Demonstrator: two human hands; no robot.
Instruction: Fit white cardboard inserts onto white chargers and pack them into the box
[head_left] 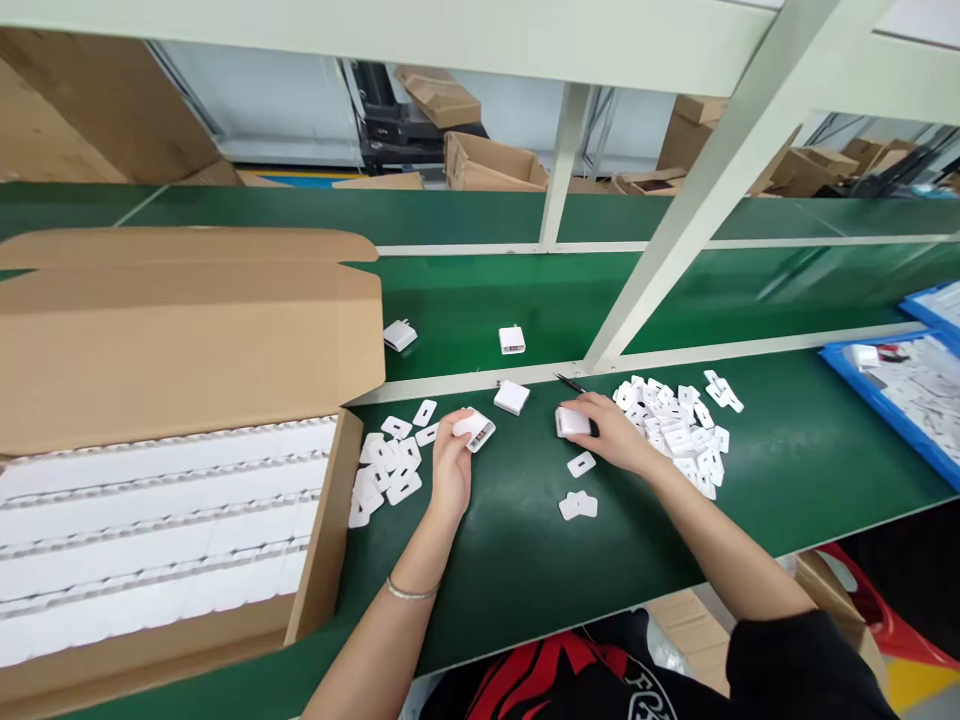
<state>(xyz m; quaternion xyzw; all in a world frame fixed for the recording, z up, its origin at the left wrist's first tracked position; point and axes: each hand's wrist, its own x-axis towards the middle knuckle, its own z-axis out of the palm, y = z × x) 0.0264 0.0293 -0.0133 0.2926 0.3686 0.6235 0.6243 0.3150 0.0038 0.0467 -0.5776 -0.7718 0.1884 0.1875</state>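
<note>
My left hand (451, 462) grips a white charger (477, 431) whose port end faces up and right. Another white charger (573, 422) sits in the fingers of my right hand (611, 430), just above the green table. Between the hands, a third charger (512, 397) lies by the white rail. Below my right hand is a single slotted white plate (581, 464), with a small overlapping group of plates (578, 505) nearer me. Loose plates (390, 462) lie left of my left hand. A larger heap of plates (679, 425) spreads right of my right hand, partly behind my wrist.
An open cardboard box (324, 540) with rows of white pieces stands at left. Two chargers, one at left (400, 335) and one at right (512, 340), rest on the conveyor belt (450, 285). A slanted white post (697, 190) rises ahead; a blue tray (885, 390) lies right.
</note>
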